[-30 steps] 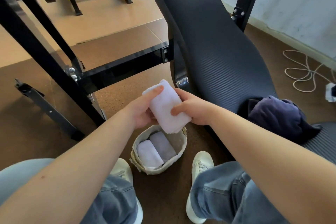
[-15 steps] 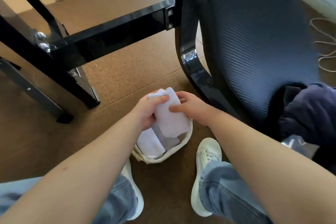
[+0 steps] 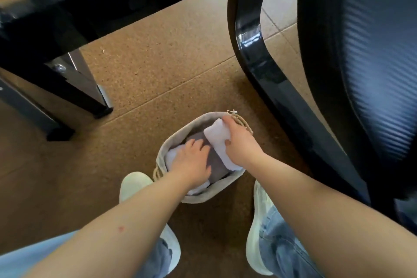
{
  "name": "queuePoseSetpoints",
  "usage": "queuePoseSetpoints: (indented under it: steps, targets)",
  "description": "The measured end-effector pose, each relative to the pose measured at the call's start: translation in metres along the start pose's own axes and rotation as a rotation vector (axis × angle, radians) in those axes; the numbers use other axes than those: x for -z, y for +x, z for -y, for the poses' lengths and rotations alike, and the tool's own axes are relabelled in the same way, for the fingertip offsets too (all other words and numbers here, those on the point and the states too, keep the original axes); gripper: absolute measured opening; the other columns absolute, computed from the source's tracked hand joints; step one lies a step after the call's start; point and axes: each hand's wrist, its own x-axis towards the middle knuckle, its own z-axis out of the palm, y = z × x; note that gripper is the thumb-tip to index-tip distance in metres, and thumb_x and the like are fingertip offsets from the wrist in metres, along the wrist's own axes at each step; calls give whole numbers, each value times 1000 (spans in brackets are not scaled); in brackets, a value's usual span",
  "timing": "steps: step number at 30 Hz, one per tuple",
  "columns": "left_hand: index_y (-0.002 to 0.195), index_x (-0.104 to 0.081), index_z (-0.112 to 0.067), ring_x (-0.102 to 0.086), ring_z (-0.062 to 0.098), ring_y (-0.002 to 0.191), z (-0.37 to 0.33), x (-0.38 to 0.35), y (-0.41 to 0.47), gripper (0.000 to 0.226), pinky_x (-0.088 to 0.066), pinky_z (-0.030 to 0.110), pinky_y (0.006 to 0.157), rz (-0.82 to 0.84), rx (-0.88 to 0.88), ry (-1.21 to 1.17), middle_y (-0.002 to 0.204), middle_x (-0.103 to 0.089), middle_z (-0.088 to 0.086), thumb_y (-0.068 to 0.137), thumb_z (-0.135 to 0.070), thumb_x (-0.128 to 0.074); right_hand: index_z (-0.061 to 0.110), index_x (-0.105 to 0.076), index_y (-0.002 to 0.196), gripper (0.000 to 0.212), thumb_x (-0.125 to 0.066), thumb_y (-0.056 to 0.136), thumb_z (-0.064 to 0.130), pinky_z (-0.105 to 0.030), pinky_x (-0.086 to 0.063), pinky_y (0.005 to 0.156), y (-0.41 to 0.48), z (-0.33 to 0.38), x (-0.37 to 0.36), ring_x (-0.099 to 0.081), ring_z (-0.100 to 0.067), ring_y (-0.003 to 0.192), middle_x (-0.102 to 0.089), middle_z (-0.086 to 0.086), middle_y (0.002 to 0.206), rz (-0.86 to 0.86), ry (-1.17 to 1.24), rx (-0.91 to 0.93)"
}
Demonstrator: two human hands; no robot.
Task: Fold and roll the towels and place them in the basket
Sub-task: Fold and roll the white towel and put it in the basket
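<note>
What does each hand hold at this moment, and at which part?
The right hand grips the white rolled towel along its right side. The left hand holds nothing; it presses the grey towel.

No text, label, brand, number or sign can be read anywhere in the view; every surface shown is unmarked or blurred.
</note>
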Motion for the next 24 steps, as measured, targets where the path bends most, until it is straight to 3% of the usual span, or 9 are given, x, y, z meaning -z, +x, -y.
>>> queuePoseSetpoints:
  steps: [3, 6, 9, 13, 17, 20, 22, 24]
  targets:
    - [158, -22, -40, -3, 36, 156, 4, -19, 6, 67, -8, 59, 126, 123, -125, 148, 170, -8, 3, 99, -52, -50, 39, -18, 156, 77, -62, 96, 18, -46, -51, 105, 7, -2, -10, -51, -30, 133, -46, -5, 149, -22, -79, 8]
    - [160, -8, -45, 14, 39, 156, 13, -31, 9, 68, 2, 63, 124, 182, -166, 236, 171, 12, 2, 101, -55, -41, 41, -18, 155, 73, -59, 99, 19, -50, -47, 107, 10, -2, -20, -49, -34, 133, -42, -7, 154, -75, -185, 66]
    - [159, -4, -48, 17, 40, 155, 26, -39, 6, 69, 3, 65, 123, 170, -159, 236, 171, 16, 0, 100, -60, -37, 44, -14, 154, 71, -55, 101, 21, -52, -47, 106, 13, -2, -32, -47, -35, 133, -39, -8, 156, -67, -249, 56]
    - [156, -6, -54, 14, 44, 154, 37, -44, 0, 66, -2, 70, 121, 193, -131, 195, 170, 19, -5, 99, -64, -38, 41, -8, 159, 87, -59, 95, 12, -44, -45, 110, 29, -6, -35, -50, -30, 135, -46, -8, 151, 93, -29, -101]
    - [156, -9, -53, 15, 44, 154, 39, -42, -1, 65, -1, 71, 120, 211, -120, 170, 170, 20, -4, 100, -64, -38, 35, -25, 159, 72, -46, 96, 7, -34, -28, 116, 46, -8, -31, -33, -27, 147, -36, -6, 158, 124, 167, -154]
    - [156, -13, -54, 19, 44, 153, 38, -46, 0, 65, -2, 73, 118, 194, -111, 145, 169, 21, -5, 98, -64, -41, 34, -18, 162, 70, -45, 100, 14, -37, -25, 119, 56, -5, -31, -30, -30, 150, -32, -11, 163, 202, 81, -157]
    - [154, -17, -54, 22, 43, 153, 37, -48, 2, 64, -4, 75, 117, 182, -102, 142, 169, 22, -5, 97, -64, -43, 34, -9, 162, 79, -50, 97, 18, -43, -35, 116, 56, -4, -34, -41, -36, 144, -41, -18, 155, 242, -58, -159]
    - [153, -21, -52, 23, 42, 152, 33, -47, 4, 63, -5, 76, 116, 177, -91, 138, 169, 22, -4, 96, -64, -45, 30, -13, 160, 78, -55, 95, 23, -49, -45, 110, 48, 0, -38, -49, -40, 136, -47, -20, 148, 158, -225, -129]
